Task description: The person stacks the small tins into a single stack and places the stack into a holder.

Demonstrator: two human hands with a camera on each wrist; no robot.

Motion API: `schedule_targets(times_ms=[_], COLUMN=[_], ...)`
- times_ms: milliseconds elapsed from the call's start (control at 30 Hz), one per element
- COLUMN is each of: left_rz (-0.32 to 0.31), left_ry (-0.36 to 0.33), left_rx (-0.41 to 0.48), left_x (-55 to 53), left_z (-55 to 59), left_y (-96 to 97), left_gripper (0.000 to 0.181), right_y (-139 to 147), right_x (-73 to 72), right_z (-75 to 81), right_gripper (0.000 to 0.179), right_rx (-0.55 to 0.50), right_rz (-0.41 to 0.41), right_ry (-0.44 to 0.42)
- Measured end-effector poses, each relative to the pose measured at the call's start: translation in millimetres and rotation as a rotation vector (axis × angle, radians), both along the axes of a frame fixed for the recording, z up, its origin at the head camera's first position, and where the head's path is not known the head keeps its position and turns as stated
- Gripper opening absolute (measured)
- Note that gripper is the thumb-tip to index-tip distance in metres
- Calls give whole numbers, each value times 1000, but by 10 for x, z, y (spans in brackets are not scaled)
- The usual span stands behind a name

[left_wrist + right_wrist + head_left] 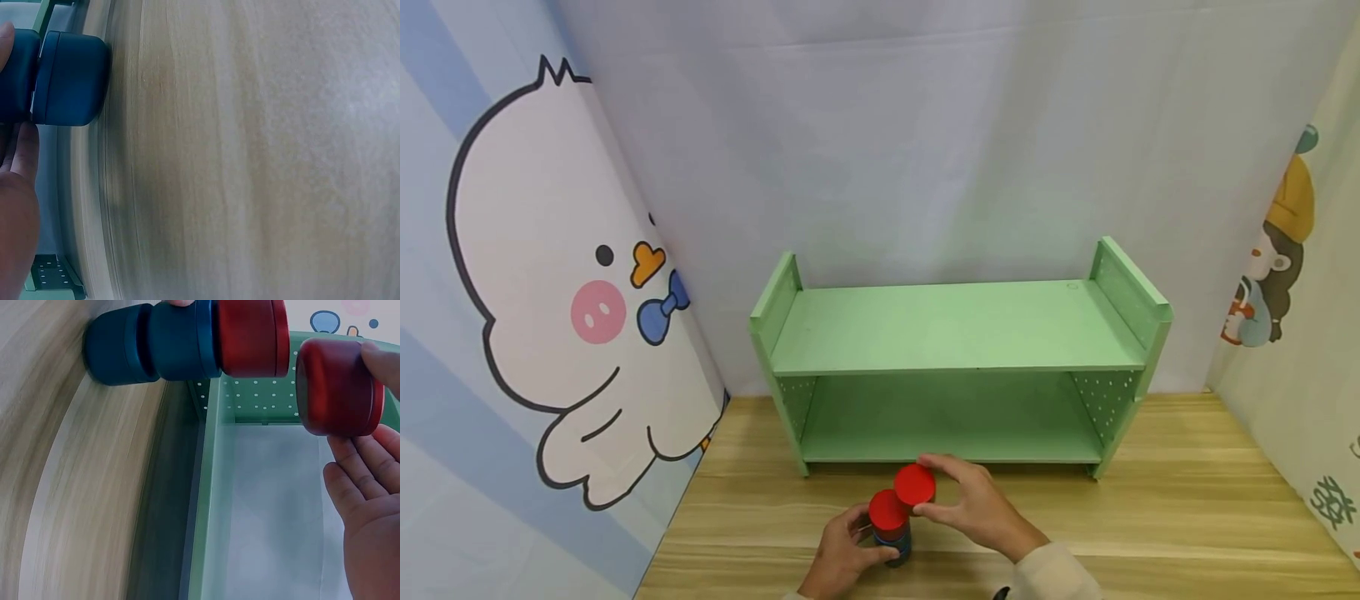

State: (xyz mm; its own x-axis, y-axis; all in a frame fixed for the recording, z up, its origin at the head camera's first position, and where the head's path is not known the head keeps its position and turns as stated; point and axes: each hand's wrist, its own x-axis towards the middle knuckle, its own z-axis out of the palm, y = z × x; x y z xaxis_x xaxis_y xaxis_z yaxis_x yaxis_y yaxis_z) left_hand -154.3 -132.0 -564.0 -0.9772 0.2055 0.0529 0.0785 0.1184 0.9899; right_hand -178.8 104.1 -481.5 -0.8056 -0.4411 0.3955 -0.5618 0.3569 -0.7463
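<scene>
Three small round lidded canisters stand in an upright stack on the wooden table: a lower blue canister (115, 347), an upper blue canister (178, 344) and a red canister (250, 340) on top. My left hand (835, 554) holds the stack at the upper blue canister, thumb on one side and fingers on the other. A second red canister (334, 387) is in my right hand (977, 507), pinched between thumb and fingers. It hangs above the stack's top and slightly to its right, with a narrow gap showing in the right wrist view.
Right behind the stack stands a light green two-tier shelf (955, 329) with raised perforated side panels. The wooden table (1210, 500) extends to both sides. A pale curtain (925, 150) hangs behind, and printed cartoon cloths flank the table.
</scene>
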Motion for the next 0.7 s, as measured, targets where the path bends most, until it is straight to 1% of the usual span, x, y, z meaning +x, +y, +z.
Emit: schedule_targets(times_ms=[367, 700], left_rz=[-5, -2], left_ry=[16, -42], left_rx=[4, 11], left_x=[5, 8], left_z=[1, 11], left_y=[1, -5], left_gripper=[60, 60], right_y=[-114, -231], right_x=[20, 40], right_z=[-3, -18], right_gripper=[59, 59], right_rx=[-20, -9], right_rz=[38, 55], right_ry=[-81, -105])
